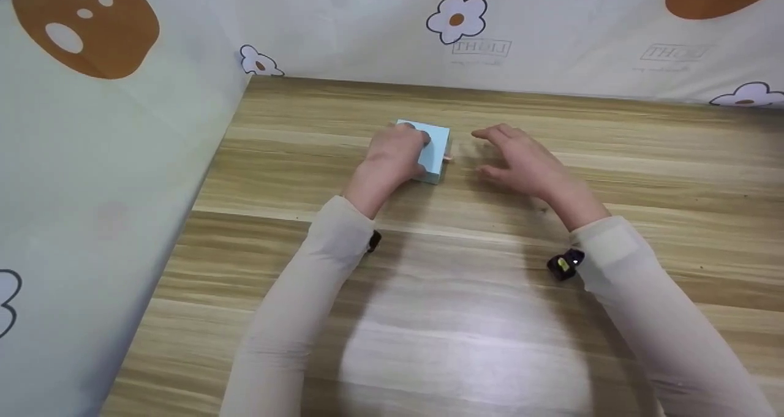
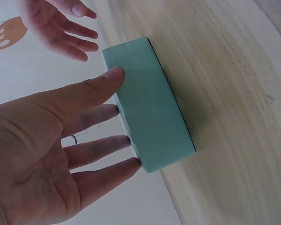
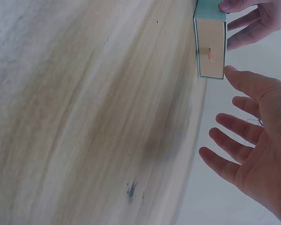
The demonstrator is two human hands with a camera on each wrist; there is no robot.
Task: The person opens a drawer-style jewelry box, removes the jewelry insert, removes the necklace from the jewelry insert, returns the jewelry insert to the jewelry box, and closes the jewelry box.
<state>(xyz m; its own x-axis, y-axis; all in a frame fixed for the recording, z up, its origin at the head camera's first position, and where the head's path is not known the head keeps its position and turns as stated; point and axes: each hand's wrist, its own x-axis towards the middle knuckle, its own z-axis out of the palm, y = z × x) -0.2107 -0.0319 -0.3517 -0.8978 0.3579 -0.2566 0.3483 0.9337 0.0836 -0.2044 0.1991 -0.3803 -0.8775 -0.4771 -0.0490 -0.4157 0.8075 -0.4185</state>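
A small pale blue drawer box (image 1: 435,150) sits on the wooden table, its beige drawer front (image 3: 210,44) facing right. From that front sticks a short pinkish ribbon pull (image 3: 211,55), and the drawer is pushed in. My left hand (image 1: 395,154) holds the box from its left part, thumb on the near side and the other fingers over the top; the left wrist view shows the thumb (image 2: 113,75) against the teal side. To the right of the box, apart from it, my right hand (image 1: 527,163) hovers with fingers spread and nothing in them.
The wood-grain table (image 1: 478,319) reaches toward me and to the right. Behind it stands a pale wall covering (image 1: 367,31) with printed flowers and brown shapes, which also runs along the left edge. Small black devices (image 1: 565,265) sit at both wrists.
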